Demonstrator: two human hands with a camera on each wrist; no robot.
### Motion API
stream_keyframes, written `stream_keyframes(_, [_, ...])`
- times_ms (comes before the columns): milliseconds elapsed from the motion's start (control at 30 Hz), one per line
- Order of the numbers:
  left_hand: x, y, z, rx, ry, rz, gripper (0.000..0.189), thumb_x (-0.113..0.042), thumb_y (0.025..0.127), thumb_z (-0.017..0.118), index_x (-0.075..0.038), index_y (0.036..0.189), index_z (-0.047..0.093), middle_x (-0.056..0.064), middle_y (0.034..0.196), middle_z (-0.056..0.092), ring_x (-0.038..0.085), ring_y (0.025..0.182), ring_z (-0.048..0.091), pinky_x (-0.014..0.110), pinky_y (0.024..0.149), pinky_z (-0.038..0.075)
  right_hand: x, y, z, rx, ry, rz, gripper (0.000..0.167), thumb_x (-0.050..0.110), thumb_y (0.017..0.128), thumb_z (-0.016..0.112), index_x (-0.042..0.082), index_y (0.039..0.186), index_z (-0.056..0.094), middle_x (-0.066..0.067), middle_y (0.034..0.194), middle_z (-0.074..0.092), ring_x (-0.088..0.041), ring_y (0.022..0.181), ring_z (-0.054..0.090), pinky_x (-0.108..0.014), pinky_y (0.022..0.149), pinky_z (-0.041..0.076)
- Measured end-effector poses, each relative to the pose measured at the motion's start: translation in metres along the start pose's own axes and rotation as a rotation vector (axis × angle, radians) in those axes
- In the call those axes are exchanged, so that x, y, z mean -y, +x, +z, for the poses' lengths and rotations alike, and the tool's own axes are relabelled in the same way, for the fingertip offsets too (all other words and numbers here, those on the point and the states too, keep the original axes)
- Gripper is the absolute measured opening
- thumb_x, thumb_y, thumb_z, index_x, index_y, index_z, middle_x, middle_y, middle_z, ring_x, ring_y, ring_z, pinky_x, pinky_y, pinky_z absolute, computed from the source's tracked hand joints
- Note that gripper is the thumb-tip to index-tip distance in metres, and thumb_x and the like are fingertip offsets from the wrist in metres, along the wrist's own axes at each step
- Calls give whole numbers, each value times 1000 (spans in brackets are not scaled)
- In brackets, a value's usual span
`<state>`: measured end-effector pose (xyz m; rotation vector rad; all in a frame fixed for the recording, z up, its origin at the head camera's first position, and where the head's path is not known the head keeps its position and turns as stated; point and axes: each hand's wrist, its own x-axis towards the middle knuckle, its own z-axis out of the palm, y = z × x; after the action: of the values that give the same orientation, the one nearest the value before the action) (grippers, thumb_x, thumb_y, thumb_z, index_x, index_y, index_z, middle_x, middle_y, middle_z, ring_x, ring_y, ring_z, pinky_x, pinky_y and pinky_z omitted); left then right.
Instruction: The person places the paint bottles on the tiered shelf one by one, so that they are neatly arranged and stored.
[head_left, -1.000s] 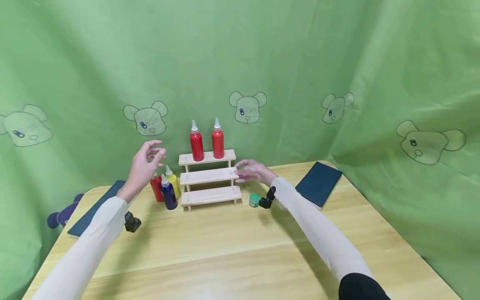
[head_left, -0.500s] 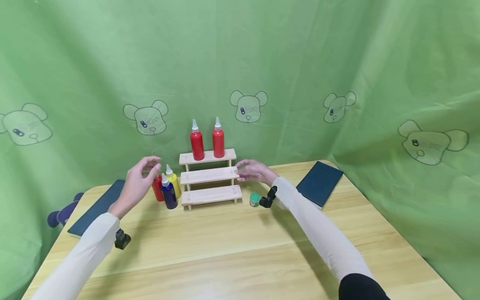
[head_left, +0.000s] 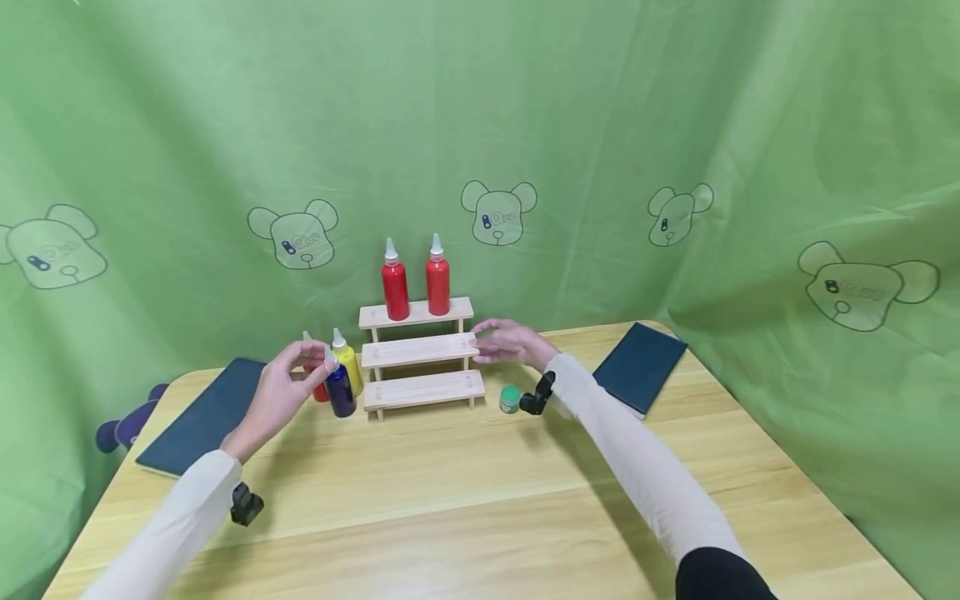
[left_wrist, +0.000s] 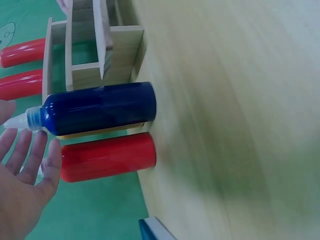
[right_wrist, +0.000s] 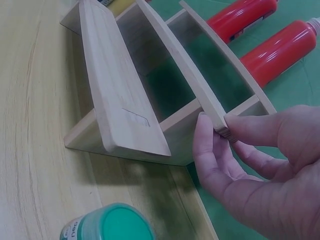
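In the head view, my left hand [head_left: 276,396] is at the nozzle of a dark blue squeeze bottle [head_left: 341,393] standing on the table. The left wrist view has the fingers [left_wrist: 35,160] spread and fairly straight around the white nozzle, not closed on it. A red bottle [left_wrist: 110,157] and a yellow bottle [head_left: 348,367] stand close by. My right hand [head_left: 512,343] pinches the right end of the middle step of a three-tier wooden display stand [head_left: 420,350], thumb on one face and fingertips beneath. Two red bottles [head_left: 395,292] stand upright on its top step.
A small jar with a green lid [head_left: 509,398] stands right of the stand, below the right wrist. Dark blue notebooks lie at the left [head_left: 210,417] and right [head_left: 639,367] of the table. A green curtain [head_left: 570,125] hangs behind.
My left hand has come down from above the loose bottles to the blue bottle's nozzle. The right hand stays on the middle step.
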<state>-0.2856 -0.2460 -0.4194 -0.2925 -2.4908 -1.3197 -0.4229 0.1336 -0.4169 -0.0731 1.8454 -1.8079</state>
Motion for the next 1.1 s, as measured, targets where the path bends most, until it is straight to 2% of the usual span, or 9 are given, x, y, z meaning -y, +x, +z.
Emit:
stream_keyframes(133, [3, -3, 6, 8, -24, -24, 40, -18, 100, 74, 0, 132, 60, 21, 124, 66, 34, 116, 64, 13, 85, 53, 0, 0, 1, 2, 1, -3, 38, -11, 100, 55, -3, 136, 45, -3, 81, 53, -11, 67, 55, -24, 76, 63])
stream_keyframes(300, [9, -5, 15, -15, -35, -33, 49, -16, 95, 79, 3, 135, 58, 23, 127, 64, 36, 117, 63, 14, 87, 54, 0, -1, 0, 4, 7, -1, 39, -11, 100, 55, -3, 137, 45, -6, 86, 56, -13, 70, 58, -24, 75, 63])
stream_keyframes(533, [19, -9, 28, -49, -41, -49, 50, -6, 92, 80, 7, 134, 57, 26, 125, 60, 37, 108, 64, 20, 85, 57, -1, 0, 0, -11, 12, 6, 39, -11, 100, 55, -3, 137, 45, -8, 91, 58, -16, 74, 62, -24, 74, 63])
stream_keyframes(767, [22, -12, 34, -91, -56, -53, 47, -2, 93, 78, 9, 133, 56, 26, 124, 60, 39, 108, 65, 9, 83, 52, 1, -1, 2, -16, 19, 2, 44, -11, 101, 54, -5, 143, 42, -9, 94, 58, -16, 77, 63, -24, 75, 63])
stream_keyframes(867, [22, -13, 35, -93, -74, -56, 46, -3, 93, 78, 9, 132, 57, 28, 125, 62, 40, 108, 66, 9, 83, 53, 1, -1, 2, -18, 14, -2, 44, -12, 101, 53, -5, 143, 42, -8, 92, 57, -16, 76, 62, -24, 75, 63])
stream_keyframes(933, [23, -14, 36, -84, -86, -60, 47, -4, 93, 78, 9, 133, 56, 29, 127, 64, 41, 110, 67, 16, 88, 57, 1, -1, 2, -16, 11, -4, 43, -12, 101, 53, -5, 142, 42, -8, 92, 57, -17, 76, 62, -24, 75, 63])
stream_keyframes(1000, [24, -15, 36, -71, -95, -68, 49, -6, 94, 78, 8, 135, 55, 30, 130, 63, 43, 114, 67, 30, 95, 60, 0, -1, 2, -13, 12, -3, 43, -12, 101, 53, -6, 142, 42, -9, 93, 57, -17, 77, 63, -24, 76, 63])
stream_keyframes(1100, [25, -17, 35, -49, -109, -93, 51, -10, 95, 78, 6, 137, 53, 29, 135, 61, 45, 120, 64, 51, 105, 56, 0, -1, 2, -13, -2, 3, 43, -11, 101, 54, -5, 142, 43, -10, 96, 59, -18, 78, 65, -25, 77, 63])
